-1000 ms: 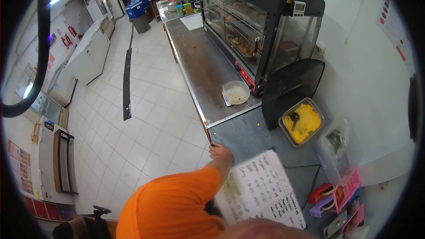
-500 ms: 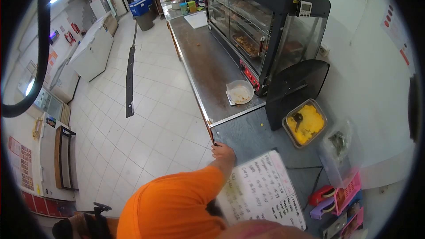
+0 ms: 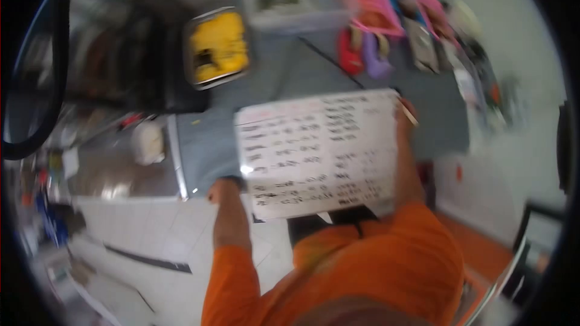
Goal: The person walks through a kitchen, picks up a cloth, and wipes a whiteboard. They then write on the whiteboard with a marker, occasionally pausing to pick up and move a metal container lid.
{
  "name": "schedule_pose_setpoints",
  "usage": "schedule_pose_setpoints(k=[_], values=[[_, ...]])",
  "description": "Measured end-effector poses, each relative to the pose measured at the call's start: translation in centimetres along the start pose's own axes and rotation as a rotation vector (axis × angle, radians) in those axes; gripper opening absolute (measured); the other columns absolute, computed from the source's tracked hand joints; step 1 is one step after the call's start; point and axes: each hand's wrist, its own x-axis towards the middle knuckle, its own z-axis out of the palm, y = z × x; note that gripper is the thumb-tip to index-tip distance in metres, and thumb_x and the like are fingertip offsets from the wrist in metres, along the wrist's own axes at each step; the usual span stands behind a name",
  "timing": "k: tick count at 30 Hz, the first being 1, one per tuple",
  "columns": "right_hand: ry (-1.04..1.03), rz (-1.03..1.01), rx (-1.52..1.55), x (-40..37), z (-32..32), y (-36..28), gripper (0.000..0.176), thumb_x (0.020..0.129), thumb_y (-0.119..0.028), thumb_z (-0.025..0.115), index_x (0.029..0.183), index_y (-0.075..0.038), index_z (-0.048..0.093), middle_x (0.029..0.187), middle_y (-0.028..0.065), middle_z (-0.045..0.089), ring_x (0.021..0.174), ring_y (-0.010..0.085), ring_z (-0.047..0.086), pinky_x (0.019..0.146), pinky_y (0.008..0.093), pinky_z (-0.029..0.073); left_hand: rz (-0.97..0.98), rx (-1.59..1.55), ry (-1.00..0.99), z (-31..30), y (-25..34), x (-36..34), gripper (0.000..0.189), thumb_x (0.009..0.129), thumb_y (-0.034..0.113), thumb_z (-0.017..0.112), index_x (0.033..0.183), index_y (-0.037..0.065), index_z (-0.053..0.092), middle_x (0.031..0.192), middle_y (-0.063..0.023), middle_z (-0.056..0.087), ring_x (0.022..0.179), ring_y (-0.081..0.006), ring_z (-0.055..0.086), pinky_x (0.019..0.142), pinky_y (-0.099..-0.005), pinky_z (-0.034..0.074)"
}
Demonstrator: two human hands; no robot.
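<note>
A whiteboard (image 3: 317, 151) covered in handwritten lines lies along the near edge of the grey counter, in front of my body. My right hand (image 3: 405, 118) is closed at its upper right edge, with a pale, thin, pen-like stick showing by the fingers. Blur hides whether those fingers also grip the board. Left of the board, my left hand (image 3: 224, 191) is curled closed at the counter's front edge. Something dark shows beside it, too smeared to name.
A tray of yellow food (image 3: 220, 48) with a dark utensil sits at back left, near a clear plastic container (image 3: 296, 9). Pink baskets (image 3: 373, 9), a red tape dispenser (image 3: 350, 51) and a purple one (image 3: 377, 57) stand at back right. A steel counter (image 3: 121, 169) adjoins on the left.
My view has swung right and down to face the whiteboard, blurring the picture. My right hand has come into view at the board's right edge; my left hand remains by the counter edge.
</note>
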Motion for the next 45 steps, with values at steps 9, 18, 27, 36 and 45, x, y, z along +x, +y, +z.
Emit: schedule_pose_setpoints(k=[9,18,27,36,45], values=[[0.221,-0.192,-0.386,0.3,1.2,2.2,0.031,0.081,-0.011,0.064,0.059,-0.002,0.044,0.051,-0.0004,0.042,0.053,0.007,0.036,0.049,0.0294,0.031,0.162,0.96,0.253,-0.7,0.4,-1.0,0.04,0.091,0.043,0.043,0.085,0.013,0.07,0.094,-0.0105,0.067,0.086,-0.0302,0.063,0.077,-0.0431,0.05],[0.13,-0.178,-0.357,-0.2,1.5,2.3,0.028,0.078,-0.007,0.067,0.057,-0.003,0.048,0.051,0.0043,0.051,0.048,0.011,0.046,0.049,0.0297,0.038,0.772,2.186,-0.087,-4.2,1.0,-3.0,0.04,0.091,0.043,0.043,0.089,0.012,0.069,0.098,-0.0098,0.066,0.09,-0.0294,0.062,0.079,-0.0426,0.05],[0.18,-0.162,-0.308,0.0,1.5,2.3,0.026,0.08,-0.008,0.063,0.06,-0.002,0.048,0.051,0.002,0.047,0.05,0.0086,0.041,0.048,0.0288,0.035,0.858,2.257,-0.142,-5.5,1.4,-4.2,0.04,0.091,0.042,0.042,0.092,0.012,0.068,0.102,-0.0092,0.066,0.094,-0.0286,0.061,0.081,-0.042,0.05],[0.239,-0.158,-0.444,0.0,1.1,2.5,0.024,0.077,-0.006,0.06,0.059,-0.002,0.045,0.05,0.0061,0.047,0.049,0.0096,0.044,0.048,0.0301,0.036,0.877,2.312,-0.169,-5.8,1.4,-4.8,0.04,0.092,0.042,0.042,0.096,0.012,0.068,0.106,-0.0085,0.065,0.097,-0.0279,0.06,0.083,-0.0415,0.049],[0.351,-0.242,-0.487,0.0,1.3,3.2,0.022,0.077,-0.006,0.06,0.06,-0.002,0.047,0.049,0.0077,0.048,0.046,0.0127,0.044,0.046,0.0312,0.037,0.929,2.393,-0.163,-6.2,1.5,-5.3,0.041,0.092,0.042,0.042,0.099,0.011,0.067,0.109,-0.0078,0.064,0.101,-0.0271,0.059,0.085,-0.0409,0.049]])
